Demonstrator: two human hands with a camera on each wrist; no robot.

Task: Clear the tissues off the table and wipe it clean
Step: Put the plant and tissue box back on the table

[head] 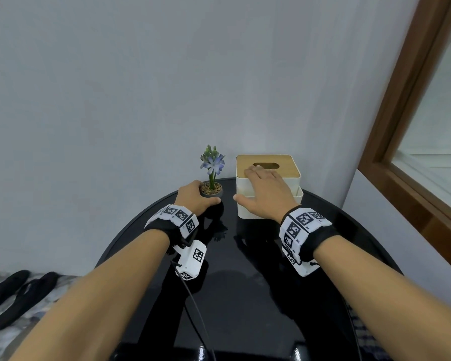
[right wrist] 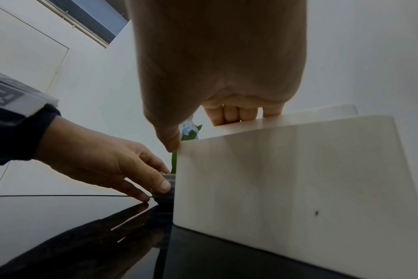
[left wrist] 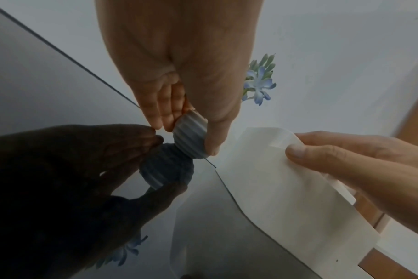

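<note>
A round, glossy black table (head: 245, 282) carries two things at its far edge. My left hand (head: 201, 194) grips a small grey ribbed flower pot (left wrist: 191, 136) holding a blue flower (head: 212, 162), thumb on the near side and fingers round the far side. Right of it stands a white tissue box (head: 268, 204) with a wooden lid. My right hand (head: 253, 186) holds this box (right wrist: 286, 179), fingers hooked over the lid and thumb pressed on its left side. The lid's slot (head: 266, 165) shows no tissue. Both things rest on the tabletop.
A pale wall rises right behind the table. A wooden window frame (head: 414, 126) runs down the right side. A pair of black slippers (head: 16, 295) lies on the patterned floor at the lower left. The pot and the box stand only a small gap apart.
</note>
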